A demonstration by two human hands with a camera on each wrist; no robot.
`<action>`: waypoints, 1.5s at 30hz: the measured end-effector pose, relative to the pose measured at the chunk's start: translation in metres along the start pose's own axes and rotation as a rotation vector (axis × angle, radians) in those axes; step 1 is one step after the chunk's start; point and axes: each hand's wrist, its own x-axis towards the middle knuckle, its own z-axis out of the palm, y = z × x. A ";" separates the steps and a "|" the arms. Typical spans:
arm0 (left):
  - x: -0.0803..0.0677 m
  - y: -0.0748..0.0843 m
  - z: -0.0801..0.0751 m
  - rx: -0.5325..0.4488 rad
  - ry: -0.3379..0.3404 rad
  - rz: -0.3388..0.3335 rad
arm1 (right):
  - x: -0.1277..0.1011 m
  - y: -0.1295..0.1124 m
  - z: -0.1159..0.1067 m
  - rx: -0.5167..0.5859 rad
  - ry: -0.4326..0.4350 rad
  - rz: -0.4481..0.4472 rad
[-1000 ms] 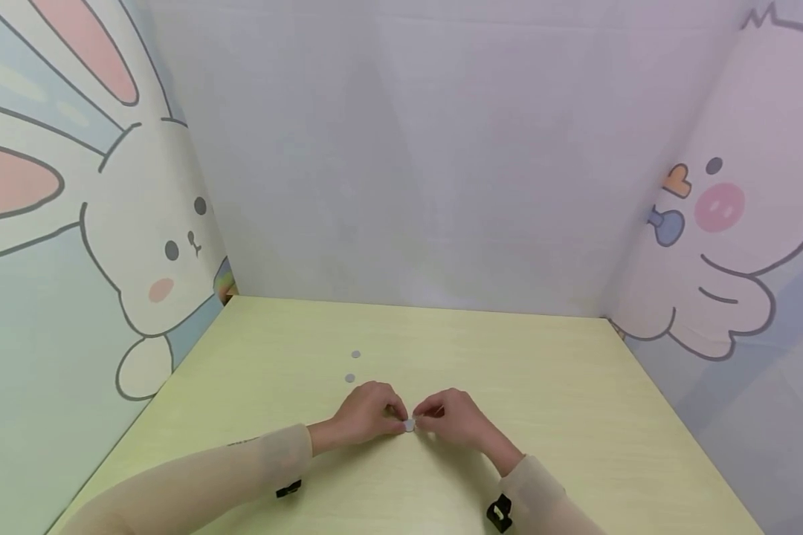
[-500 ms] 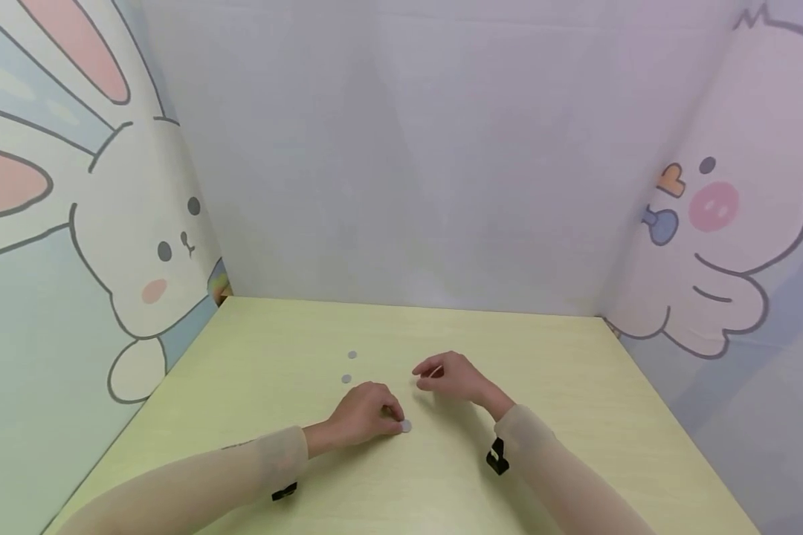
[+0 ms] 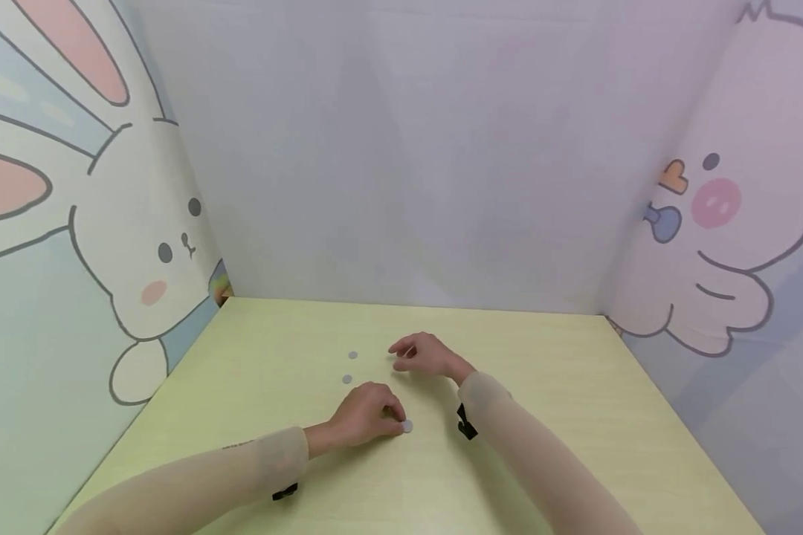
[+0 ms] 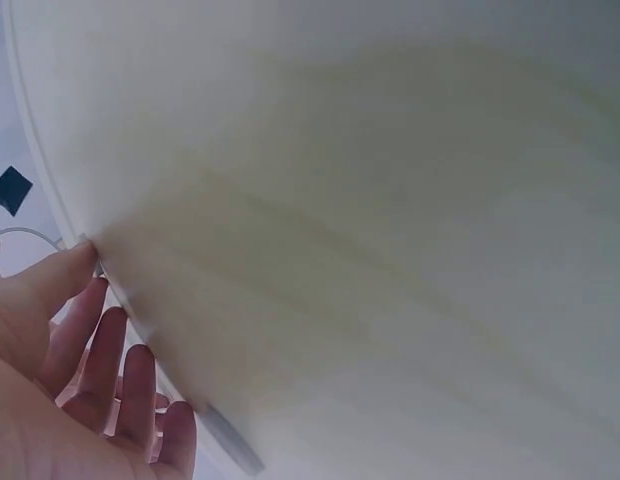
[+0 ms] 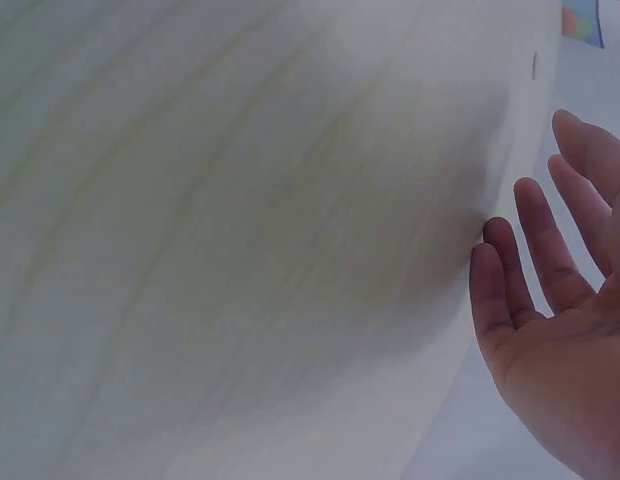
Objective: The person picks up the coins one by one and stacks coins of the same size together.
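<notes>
Thumb and fingertips of my left hand (image 3: 366, 416) pinch the edge of a small silver-grey coin (image 3: 407, 426) low over the table. Whether more than one coin is stacked there I cannot tell. Two similar flat coins, a nearer one (image 3: 346, 379) and a farther one (image 3: 352, 355), lie beyond the left hand. My right hand (image 3: 424, 354) hovers to the right of these two, fingers loosely parted and holding nothing visible. In the left wrist view a grey coin (image 4: 230, 438) shows beside the little finger. Seen nearly edge-on in the right wrist view is a thin coin (image 5: 535, 66).
The pale yellow table (image 3: 542, 416) meets a plain whitish cloth (image 3: 408, 163) at its back edge. Printed cloth with a rabbit (image 3: 140, 238) stands on the left, and one with a chick-like figure (image 3: 723, 253) on the right.
My right hand has left the coin at the left hand's fingertips and moved away across the table, then leftward towards the two loose coins. The left hand has stayed put.
</notes>
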 end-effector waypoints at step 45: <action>0.004 -0.004 0.003 0.021 0.004 0.038 | 0.058 -0.028 0.032 -0.393 -0.088 -0.073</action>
